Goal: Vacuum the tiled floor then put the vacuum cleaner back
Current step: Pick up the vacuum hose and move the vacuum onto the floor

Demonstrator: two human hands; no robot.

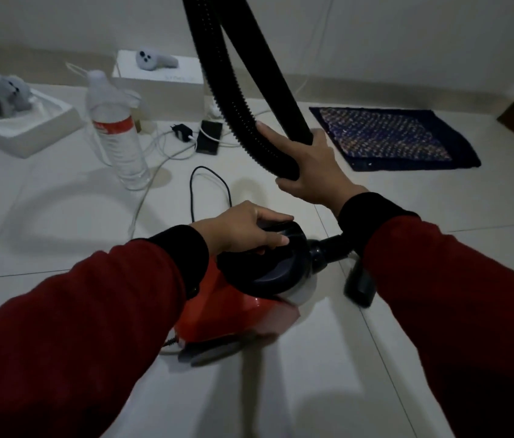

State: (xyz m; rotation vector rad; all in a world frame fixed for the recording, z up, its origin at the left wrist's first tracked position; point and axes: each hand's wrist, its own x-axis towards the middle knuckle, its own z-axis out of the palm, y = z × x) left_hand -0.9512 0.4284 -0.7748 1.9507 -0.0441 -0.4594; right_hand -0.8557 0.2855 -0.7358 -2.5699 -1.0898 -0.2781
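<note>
A red vacuum cleaner (230, 314) with a black top handle sits low in the middle over the white tiled floor (328, 374). My left hand (243, 230) is shut on that black handle. My right hand (312, 169) grips a folded loop of the black ribbed hose (233, 90), which rises out of the top of the frame. A black nozzle piece (361, 286) shows under my right sleeve, blurred. The hose's connector enters the vacuum's front next to it.
A clear water bottle (116, 134) stands left of centre. Behind it lie a phone (208, 137), a charger and white cables. White boxes with grey controllers (9, 93) sit at the far left. A dark mat (391, 137) lies at the right by the wall.
</note>
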